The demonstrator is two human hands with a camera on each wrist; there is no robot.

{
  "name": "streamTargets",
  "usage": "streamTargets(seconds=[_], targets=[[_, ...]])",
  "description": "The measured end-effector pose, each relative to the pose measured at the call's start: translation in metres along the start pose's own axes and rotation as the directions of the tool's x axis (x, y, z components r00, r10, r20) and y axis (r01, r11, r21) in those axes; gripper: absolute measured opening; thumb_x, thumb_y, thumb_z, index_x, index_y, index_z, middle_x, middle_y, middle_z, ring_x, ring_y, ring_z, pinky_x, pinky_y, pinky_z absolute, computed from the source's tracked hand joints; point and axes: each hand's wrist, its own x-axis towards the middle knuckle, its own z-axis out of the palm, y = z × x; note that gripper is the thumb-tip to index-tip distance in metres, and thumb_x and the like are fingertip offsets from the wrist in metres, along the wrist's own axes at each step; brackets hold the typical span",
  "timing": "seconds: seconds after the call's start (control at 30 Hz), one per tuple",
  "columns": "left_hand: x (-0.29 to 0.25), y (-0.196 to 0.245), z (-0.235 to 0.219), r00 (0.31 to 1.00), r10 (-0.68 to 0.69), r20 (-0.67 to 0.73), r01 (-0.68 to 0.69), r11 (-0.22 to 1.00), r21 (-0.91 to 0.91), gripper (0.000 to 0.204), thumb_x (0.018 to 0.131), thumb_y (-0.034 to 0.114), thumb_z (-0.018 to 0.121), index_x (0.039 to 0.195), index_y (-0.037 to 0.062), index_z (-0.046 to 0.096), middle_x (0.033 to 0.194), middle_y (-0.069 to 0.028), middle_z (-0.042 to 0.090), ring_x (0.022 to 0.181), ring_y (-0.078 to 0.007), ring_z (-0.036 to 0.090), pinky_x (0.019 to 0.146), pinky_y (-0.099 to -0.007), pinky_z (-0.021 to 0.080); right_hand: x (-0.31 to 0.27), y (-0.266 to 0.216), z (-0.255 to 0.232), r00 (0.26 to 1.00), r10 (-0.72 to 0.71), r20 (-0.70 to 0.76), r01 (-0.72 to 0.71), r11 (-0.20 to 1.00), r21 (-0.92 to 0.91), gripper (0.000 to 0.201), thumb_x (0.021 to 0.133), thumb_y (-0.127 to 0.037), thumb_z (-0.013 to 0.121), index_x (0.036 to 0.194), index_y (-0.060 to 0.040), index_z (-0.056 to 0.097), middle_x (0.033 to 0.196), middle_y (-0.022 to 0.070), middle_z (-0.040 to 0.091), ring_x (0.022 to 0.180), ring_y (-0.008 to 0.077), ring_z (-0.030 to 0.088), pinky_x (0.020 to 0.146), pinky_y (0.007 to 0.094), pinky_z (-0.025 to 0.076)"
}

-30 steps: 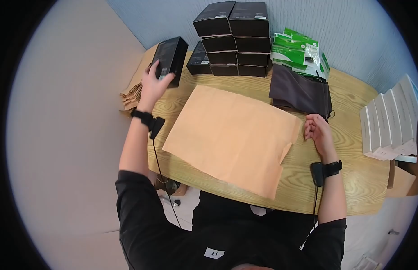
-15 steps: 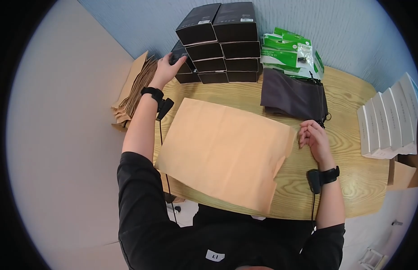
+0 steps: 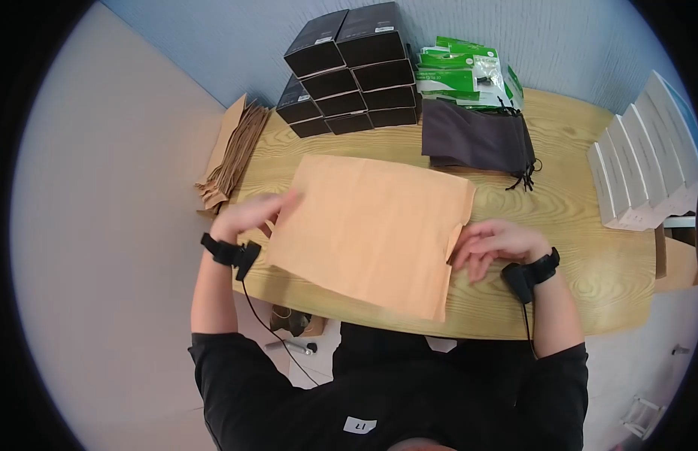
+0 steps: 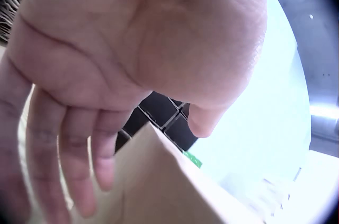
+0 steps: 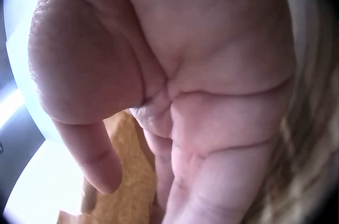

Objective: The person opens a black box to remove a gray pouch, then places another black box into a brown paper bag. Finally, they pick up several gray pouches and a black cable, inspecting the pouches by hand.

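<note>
A large tan paper envelope (image 3: 371, 225) lies on the wooden table in front of the person, its notched open end to the right. At the envelope's left edge is the left hand (image 3: 253, 213), fingertips overlapping the paper. Its fingers (image 4: 77, 155) hang long and spread in the left wrist view, thumb apart, with the envelope's corner (image 4: 159, 181) beyond them. The right hand (image 3: 498, 246) is at the envelope's open end, fingertips right at the notched edge. In the right wrist view the thumb (image 5: 98, 158) stands away from the extended fingers, and tan paper (image 5: 130, 176) shows between them.
Black boxes (image 3: 383, 75) are stacked against the back wall. Right of them lie green packets (image 3: 448, 80) and dark drawstring pouches (image 3: 473, 135). Folded brown paper (image 3: 236, 150) stands at the left edge, a row of white boxes (image 3: 620, 188) at the right.
The left hand has set a black box beside the stack, let go and come back to the envelope's left edge. The right hand has moved left to the envelope's open end.
</note>
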Motion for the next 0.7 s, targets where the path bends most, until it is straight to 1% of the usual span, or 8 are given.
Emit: streamTargets(seconds=[0.1,0.17,0.23,0.27,0.33,0.5,0.6,0.7], targets=[[-0.007,-0.018,0.034,0.979,0.171,-0.110,-0.170,0.985,0.024,0.050,0.094,0.048,0.045,0.103,0.0035,0.064,0.093,-0.0050,0.065,0.078,-0.0111,0.061,0.068,-0.0242,0.050,0.016,0.009,0.011,0.998,-0.004,-0.068,0.006,0.999,0.041,0.036,0.092,-0.015,0.052,0.121,0.0048,0.046,0.102,0.0164,0.063,0.084,0.0219,0.067,0.071,0.0318,0.058],[-0.018,-0.005,0.042,0.987,0.146,-0.072,-0.149,0.988,-0.040,0.040,0.094,0.040,0.051,0.105,0.0033,0.063,0.093,-0.0018,0.065,0.076,-0.0063,0.059,0.069,-0.0209,0.048,0.023,0.016,0.007,0.985,-0.001,-0.171,0.011,0.998,0.056,0.042,0.092,-0.016,0.051,0.128,0.0031,0.039,0.110,0.0156,0.060,0.089,0.0214,0.066,0.075,0.0328,0.057],[-0.014,-0.008,0.048,0.949,0.297,-0.106,-0.315,0.862,-0.397,0.039,0.094,0.038,0.051,0.104,0.0018,0.063,0.091,-0.0002,0.064,0.077,-0.0058,0.057,0.070,-0.0208,0.046,0.024,0.023,-0.001,0.979,-0.019,-0.205,0.026,0.999,0.028,0.040,0.093,-0.015,0.050,0.128,0.0012,0.040,0.108,0.0149,0.061,0.088,0.0209,0.066,0.074,0.0327,0.057],[-0.023,0.004,0.050,0.947,0.302,-0.112,-0.321,0.861,-0.395,0.039,0.094,0.038,0.051,0.104,0.0018,0.063,0.091,-0.0002,0.064,0.077,-0.0058,0.057,0.070,-0.0208,0.046,0.024,0.029,-0.004,0.970,-0.049,-0.240,0.060,0.997,0.038,0.040,0.092,-0.014,0.051,0.128,0.0000,0.040,0.108,0.0147,0.061,0.087,0.0197,0.067,0.073,0.0323,0.057],[-0.044,0.030,0.052,0.921,0.326,-0.212,-0.382,0.661,-0.646,0.031,0.092,0.031,0.056,0.100,0.0025,0.063,0.088,-0.0004,0.064,0.076,-0.0054,0.058,0.068,-0.0198,0.045,0.023,0.040,-0.015,0.958,-0.078,-0.275,0.094,0.995,0.046,0.040,0.092,-0.014,0.051,0.129,-0.0011,0.040,0.107,0.0144,0.061,0.087,0.0185,0.067,0.073,0.0318,0.057],[-0.054,0.059,0.047,0.843,0.441,-0.309,-0.531,0.581,-0.617,0.021,0.088,0.024,0.058,0.095,0.0040,0.063,0.085,-0.0003,0.064,0.073,-0.0063,0.059,0.066,-0.0200,0.046,0.000,0.018,0.014,0.800,0.001,-0.599,0.018,0.999,0.026,0.040,0.091,-0.015,0.057,0.128,-0.0030,0.045,0.113,0.0114,0.061,0.093,0.0155,0.065,0.077,0.0301,0.055],[-0.065,0.083,0.053,0.814,0.449,-0.368,-0.575,0.540,-0.615,0.020,0.088,0.022,0.057,0.093,0.0039,0.063,0.084,-0.0003,0.064,0.072,-0.0068,0.059,0.065,-0.0203,0.046,0.022,0.048,-0.029,0.882,-0.035,-0.470,0.101,0.988,0.117,0.040,0.091,-0.015,0.058,0.128,-0.0034,0.047,0.117,0.0111,0.060,0.100,0.0169,0.062,0.084,0.0317,0.053],[-0.064,0.084,0.051,0.798,0.450,-0.401,-0.599,0.520,-0.609,0.023,0.088,0.022,0.056,0.098,0.0031,0.062,0.085,-0.0014,0.063,0.075,-0.0089,0.060,0.068,-0.0221,0.047,0.016,0.033,-0.012,0.882,-0.065,-0.467,0.121,0.989,0.090,0.048,0.090,-0.016,0.060,0.133,-0.0035,0.041,0.122,0.0116,0.057,0.103,0.0178,0.061,0.088,0.0344,0.052]])
